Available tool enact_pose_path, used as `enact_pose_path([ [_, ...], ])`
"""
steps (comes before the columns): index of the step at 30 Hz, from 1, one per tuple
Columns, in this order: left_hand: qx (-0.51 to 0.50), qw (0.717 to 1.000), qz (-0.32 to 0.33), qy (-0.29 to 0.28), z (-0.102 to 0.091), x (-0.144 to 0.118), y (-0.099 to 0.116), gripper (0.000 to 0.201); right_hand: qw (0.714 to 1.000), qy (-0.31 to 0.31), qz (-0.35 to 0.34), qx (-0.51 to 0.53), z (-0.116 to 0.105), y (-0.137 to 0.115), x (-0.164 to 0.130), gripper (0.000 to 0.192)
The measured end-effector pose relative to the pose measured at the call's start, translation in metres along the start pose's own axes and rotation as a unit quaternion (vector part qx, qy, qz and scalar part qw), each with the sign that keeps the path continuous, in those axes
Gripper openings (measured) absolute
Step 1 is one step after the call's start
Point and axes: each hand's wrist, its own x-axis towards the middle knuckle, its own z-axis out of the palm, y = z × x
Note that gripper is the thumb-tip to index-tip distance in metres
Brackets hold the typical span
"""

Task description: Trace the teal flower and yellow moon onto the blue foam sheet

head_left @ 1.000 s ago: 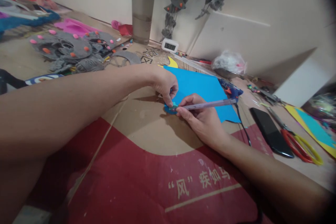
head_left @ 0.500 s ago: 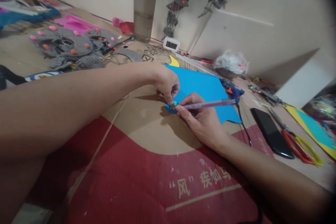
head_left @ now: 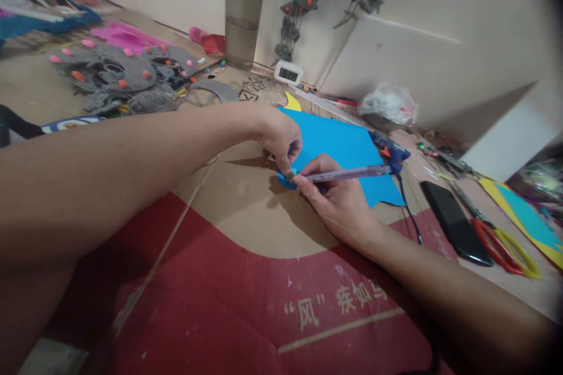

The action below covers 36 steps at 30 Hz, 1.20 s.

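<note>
My right hand point(head_left: 343, 202) is closed around a light purple pen point(head_left: 356, 173), its tip pointing left and down at the near-left corner of a bright blue sheet point(head_left: 334, 137). Right by that tip, my left hand point(head_left: 282, 133) has its fingers bent, pressing a small teal piece point(head_left: 294, 171) down against the blue corner. The piece's outline is mostly hidden by the fingertips. The sheet lies on a brown and red cardboard point(head_left: 246, 217), with a yellow crescent point(head_left: 292, 102) beyond its far-left edge.
On the right are a black phone point(head_left: 455, 222), red-and-yellow-handled scissors point(head_left: 505, 249) and a blue glue gun point(head_left: 396, 155) with a cord. A tall bottle point(head_left: 243, 23) and a small digital clock point(head_left: 288, 73) stand at the back. Grey felt crafts point(head_left: 105, 70) lie left.
The pen has tilted slightly, its far end shifting a little left. My left hand has hardly moved and keeps pressing at the same corner.
</note>
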Motion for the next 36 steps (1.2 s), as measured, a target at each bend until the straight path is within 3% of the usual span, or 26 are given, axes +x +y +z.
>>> enact_pose_path([
  [12, -0.016, 1.000, -0.010, -0.001, -0.0004, -0.0006, 0.0005, 0.024, 1.000, 0.009, -0.014, -0.020, -0.0001, -0.0021, 0.0012, 0.017],
  [22, -0.006, 1.000, -0.011, -0.003, -0.0010, -0.0016, 0.0002, 0.029, 0.998, 0.040, 0.041, 0.032, -0.0019, 0.0010, -0.0028, 0.020],
  [36, -0.019, 1.000, -0.010, -0.004, -0.0001, 0.0004, -0.0007, 0.028, 0.998, 0.025, 0.043, -0.029, -0.0012, -0.0004, 0.0010, 0.021],
])
